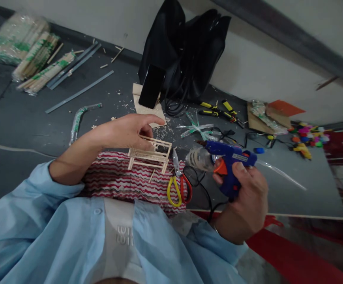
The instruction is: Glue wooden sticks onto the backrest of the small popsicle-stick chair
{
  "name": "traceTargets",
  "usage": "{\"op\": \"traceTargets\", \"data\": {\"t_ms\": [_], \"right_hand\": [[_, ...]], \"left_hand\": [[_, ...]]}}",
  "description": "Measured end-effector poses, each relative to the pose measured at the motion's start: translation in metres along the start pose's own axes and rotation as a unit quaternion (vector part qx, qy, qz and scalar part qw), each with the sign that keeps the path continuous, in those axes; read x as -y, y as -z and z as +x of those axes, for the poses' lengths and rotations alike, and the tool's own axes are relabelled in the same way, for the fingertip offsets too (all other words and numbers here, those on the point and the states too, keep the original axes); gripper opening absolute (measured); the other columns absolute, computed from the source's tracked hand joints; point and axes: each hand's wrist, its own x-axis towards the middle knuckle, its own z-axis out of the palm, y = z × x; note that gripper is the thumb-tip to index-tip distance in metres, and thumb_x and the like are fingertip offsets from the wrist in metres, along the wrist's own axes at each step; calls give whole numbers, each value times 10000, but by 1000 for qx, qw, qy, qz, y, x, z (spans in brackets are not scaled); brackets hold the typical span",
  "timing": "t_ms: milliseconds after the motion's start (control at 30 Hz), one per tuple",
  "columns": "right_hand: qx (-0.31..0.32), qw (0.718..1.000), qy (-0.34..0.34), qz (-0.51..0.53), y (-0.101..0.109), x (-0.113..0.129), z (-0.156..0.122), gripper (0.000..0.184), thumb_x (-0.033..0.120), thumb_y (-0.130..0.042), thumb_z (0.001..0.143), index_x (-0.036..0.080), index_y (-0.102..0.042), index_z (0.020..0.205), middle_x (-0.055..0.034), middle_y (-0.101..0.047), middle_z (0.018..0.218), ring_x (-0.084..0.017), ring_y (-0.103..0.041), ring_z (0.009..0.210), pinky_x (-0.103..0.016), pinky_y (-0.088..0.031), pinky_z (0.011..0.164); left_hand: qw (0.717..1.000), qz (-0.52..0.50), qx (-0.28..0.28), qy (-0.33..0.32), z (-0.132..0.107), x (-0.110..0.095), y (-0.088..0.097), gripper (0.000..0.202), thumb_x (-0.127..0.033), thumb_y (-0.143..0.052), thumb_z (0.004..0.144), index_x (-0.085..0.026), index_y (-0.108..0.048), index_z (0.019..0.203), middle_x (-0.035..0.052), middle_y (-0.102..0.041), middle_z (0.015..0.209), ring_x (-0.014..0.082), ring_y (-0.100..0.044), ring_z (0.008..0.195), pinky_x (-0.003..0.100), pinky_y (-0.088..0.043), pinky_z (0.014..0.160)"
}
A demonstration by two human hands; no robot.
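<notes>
One blue glue gun (230, 163) in right hand (245, 201), nozzle pointing left.

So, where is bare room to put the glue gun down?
Bare grey board lies right of the right hand and glue gun, below the toys. Another bare patch lies left of the left hand. Around scissors and cables it is crowded.

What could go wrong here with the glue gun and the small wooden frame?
The glue gun in the right hand points its nozzle toward the left hand holding the stick frame; those fingers might get burned. Its cord runs beside the scissors and may snag.
</notes>
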Motion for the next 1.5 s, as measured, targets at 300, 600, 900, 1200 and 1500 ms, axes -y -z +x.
{"op": "traceTargets", "data": {"t_ms": [300,600,900,1200,1500], "right_hand": [[-13,995,-90,-40,4,19,24,422,422,-769,737,217,-668,1092,19,-662,699,-141,-537,531,-284,-413,537],[-66,960,-39,-271,12,4,30,437,599,-683,793,171,-732,859,-57,-697,630,-222,-604,627,-332,-422,654],[-97,940,4,-326,12,-11,20,550,634,-533,903,151,-775,1007,-126,-734,839,-265,-641,779,-362,-437,742],[-289,938,150,-116,-31,14,-28,274,377,-706,869,194,-766,1064,-90,-745,953,-234,-665,829,-367,-512,773],[161,968,187,55,-92,22,15,637,362,-674,878,306,-423,1461,-56,-730,1137,-260,-674,1089,-487,-524,984]], "left_hand": [[1000,-2,-5,1,-1,0,-1,759,-300,-673,761,-176,-484,1486,33,-752,979,159,-670,841,239,-461,736],[1000,12,1,2,-1,1,0,754,-324,-664,779,-191,-472,1496,34,-751,996,164,-673,856,255,-459,761],[1000,16,4,8,-1,1,1,782,-330,-678,770,-176,-461,1506,41,-748,1000,170,-676,866,248,-462,756],[1000,30,-9,2,-2,0,-1,787,-334,-672,777,-183,-442,1514,44,-741,1002,170,-675,861,257,-465,760],[999,39,-13,6,-3,-4,-3,803,-286,-633,756,-187,-421,1524,27,-733,967,176,-675,857,269,-470,765]]}}
